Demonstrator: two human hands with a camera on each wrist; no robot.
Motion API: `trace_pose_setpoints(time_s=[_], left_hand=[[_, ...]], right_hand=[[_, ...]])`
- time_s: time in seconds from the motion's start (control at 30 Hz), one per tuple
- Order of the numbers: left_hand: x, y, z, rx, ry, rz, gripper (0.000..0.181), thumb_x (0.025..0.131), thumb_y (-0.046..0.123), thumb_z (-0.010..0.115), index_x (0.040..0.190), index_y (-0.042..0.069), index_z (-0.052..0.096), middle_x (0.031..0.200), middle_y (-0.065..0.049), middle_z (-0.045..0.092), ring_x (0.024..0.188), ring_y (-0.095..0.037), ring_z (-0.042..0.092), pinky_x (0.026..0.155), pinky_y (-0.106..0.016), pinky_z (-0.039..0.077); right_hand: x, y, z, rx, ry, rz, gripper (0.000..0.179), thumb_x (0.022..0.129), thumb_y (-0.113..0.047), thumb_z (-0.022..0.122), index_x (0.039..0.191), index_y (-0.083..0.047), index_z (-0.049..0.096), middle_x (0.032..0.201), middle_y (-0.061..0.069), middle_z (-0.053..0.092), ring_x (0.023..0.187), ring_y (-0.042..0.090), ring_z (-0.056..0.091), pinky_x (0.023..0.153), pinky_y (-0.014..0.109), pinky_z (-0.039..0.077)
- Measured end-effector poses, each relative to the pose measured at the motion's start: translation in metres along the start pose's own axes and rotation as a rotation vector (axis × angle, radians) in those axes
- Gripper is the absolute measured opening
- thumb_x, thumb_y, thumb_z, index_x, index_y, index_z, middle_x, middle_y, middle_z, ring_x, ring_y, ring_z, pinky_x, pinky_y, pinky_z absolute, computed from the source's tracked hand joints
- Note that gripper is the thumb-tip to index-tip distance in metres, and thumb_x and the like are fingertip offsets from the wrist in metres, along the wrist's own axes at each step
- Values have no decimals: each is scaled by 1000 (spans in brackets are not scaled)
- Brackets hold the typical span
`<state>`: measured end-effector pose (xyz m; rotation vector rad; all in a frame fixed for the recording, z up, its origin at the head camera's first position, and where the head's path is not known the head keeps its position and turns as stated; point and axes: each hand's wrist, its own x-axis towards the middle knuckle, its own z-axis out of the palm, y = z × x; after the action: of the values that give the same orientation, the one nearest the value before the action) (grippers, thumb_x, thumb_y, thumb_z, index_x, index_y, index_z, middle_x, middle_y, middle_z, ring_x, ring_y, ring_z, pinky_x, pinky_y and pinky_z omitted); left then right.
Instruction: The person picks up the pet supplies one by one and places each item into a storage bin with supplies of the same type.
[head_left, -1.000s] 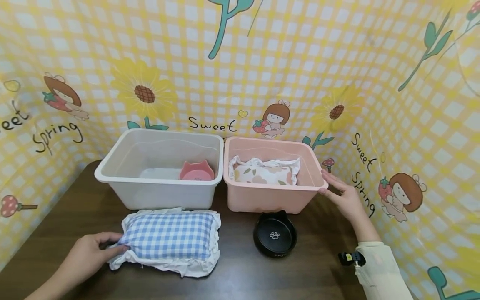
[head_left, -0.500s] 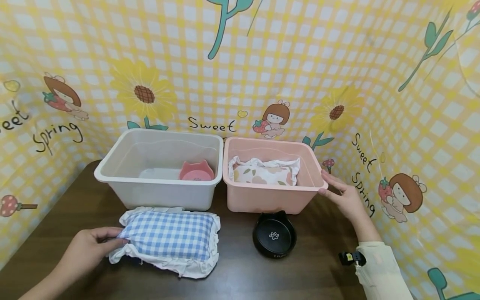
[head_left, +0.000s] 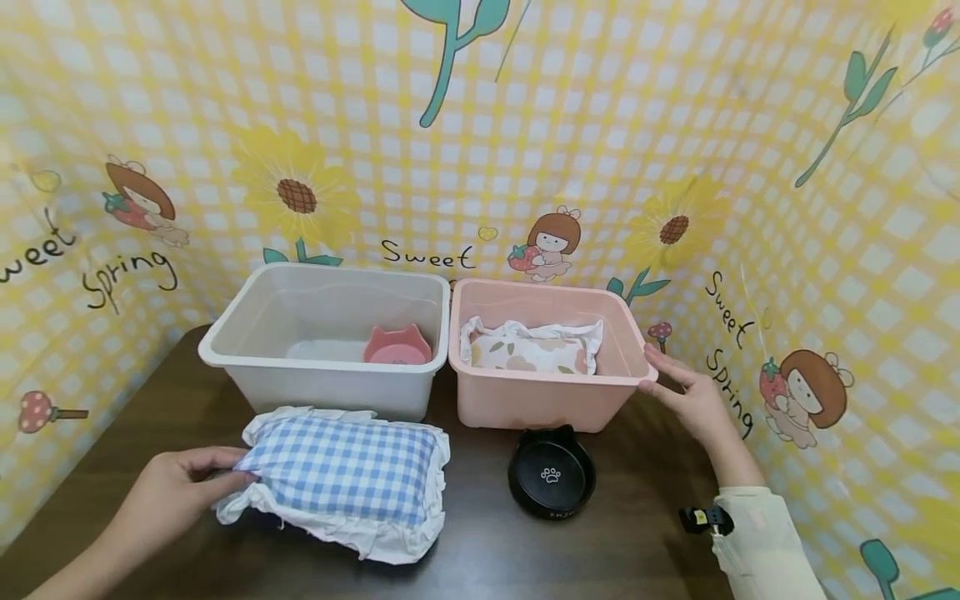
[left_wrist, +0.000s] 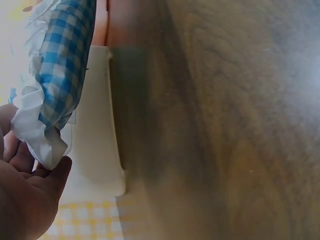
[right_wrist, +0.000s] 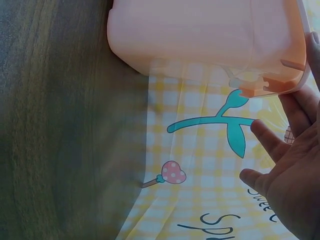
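Note:
My left hand (head_left: 176, 492) pinches the left end of a small blue-and-white checked pillow (head_left: 345, 468) with a white ruffled edge. In the left wrist view, the pillow (left_wrist: 65, 60) looks raised off the table, its ruffle between thumb and fingers. My right hand (head_left: 693, 404) holds the right rim of a pink plastic bin (head_left: 536, 402); in the right wrist view, some fingers of that hand (right_wrist: 295, 165) are spread below the rim. A floral pillow (head_left: 528, 350) with white ruffles lies inside the pink bin. To its left stands a white bin (head_left: 322, 392) with a pink cat-eared bowl (head_left: 397, 346) inside.
A black cat-eared bowl (head_left: 551, 473) with a paw print stands on the dark wooden table (head_left: 600, 558), in front of the pink bin. Yellow checked cloth (head_left: 420, 183) hangs behind and along both sides.
The checked pillow has risen slightly and tilted in my left hand, its right end shifting a little toward me. My right hand stays at the pink bin's rim. The head view has shifted slightly.

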<state>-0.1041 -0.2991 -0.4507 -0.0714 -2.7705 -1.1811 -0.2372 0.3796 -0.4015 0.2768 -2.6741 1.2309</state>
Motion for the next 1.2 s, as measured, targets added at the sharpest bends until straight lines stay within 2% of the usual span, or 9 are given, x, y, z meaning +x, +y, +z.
trace_pose_setpoints(time_s=[0.23, 0.43, 0.7, 1.2], left_hand=[[1, 16, -12, -28, 15, 39, 13, 86, 25, 84, 98, 19, 82, 103, 20, 75, 91, 11, 62, 67, -15, 51], [2, 28, -19, -67, 41, 111, 11, 84, 18, 86, 95, 17, 82, 102, 19, 75, 94, 12, 63, 70, -11, 50], [3, 49, -28, -128, 19, 187, 13, 85, 9, 84, 97, 12, 81, 106, 18, 76, 99, 12, 64, 74, -10, 53], [15, 84, -45, -182, 42, 247, 17, 83, -1, 83, 98, 6, 80, 107, 18, 75, 99, 9, 66, 74, -10, 53]], right_hand=[[0, 4, 1, 11, 9, -8, 57, 92, -31, 79, 145, -22, 59, 153, 3, 51, 148, 31, 39, 118, 56, 31], [0, 0, -1, -2, 5, 1, 58, 91, -32, 79, 145, -24, 59, 153, 3, 51, 147, 31, 40, 117, 57, 32], [-1, -1, -1, 4, -1, 13, 59, 91, -34, 79, 145, -24, 59, 154, 3, 50, 149, 32, 38, 118, 59, 30], [0, -2, -2, -7, 1, 16, 59, 91, -36, 78, 145, -21, 59, 153, 3, 50, 149, 33, 37, 118, 59, 28]])
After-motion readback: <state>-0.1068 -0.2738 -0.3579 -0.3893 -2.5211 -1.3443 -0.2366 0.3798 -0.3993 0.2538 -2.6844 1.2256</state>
